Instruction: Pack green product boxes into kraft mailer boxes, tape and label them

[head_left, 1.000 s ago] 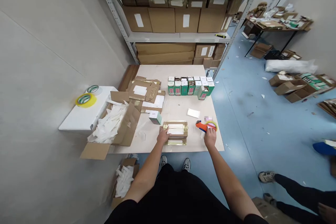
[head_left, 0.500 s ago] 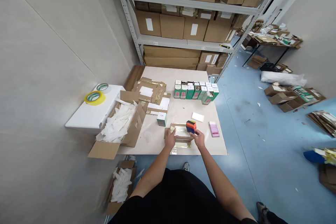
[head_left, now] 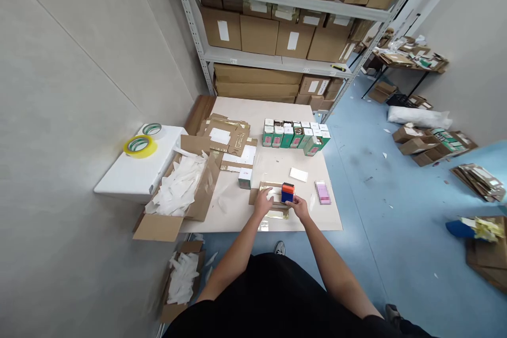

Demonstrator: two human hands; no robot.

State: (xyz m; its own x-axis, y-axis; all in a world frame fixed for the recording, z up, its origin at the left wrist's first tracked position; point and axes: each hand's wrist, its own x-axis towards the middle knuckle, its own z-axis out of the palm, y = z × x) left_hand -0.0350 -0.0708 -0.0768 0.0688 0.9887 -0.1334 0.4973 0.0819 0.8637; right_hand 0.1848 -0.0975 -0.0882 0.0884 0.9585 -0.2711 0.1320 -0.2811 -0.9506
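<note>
Head view of a packing surface [head_left: 277, 116]. A flat gold-and-brown carton [head_left: 273, 202] is seen lying at the near edge of the surface, its long axis running left to right across the person's front. The left hand [head_left: 263, 204] is laid flat on the carton's left part, fingers spread and pressing down, closed on nothing. The right hand [head_left: 300, 207] is wrapped around an orange-and-blue tape dispenser [head_left: 288, 192], which is set on the carton's right end, just beside the left hand. The carton thus lies directly under both hands, with the dispenser at the right end of its long axis. A small green-and-white box [head_left: 245, 178] stands just left of the carton; a pink pad [head_left: 322, 193] lies to the right, apart.
</note>
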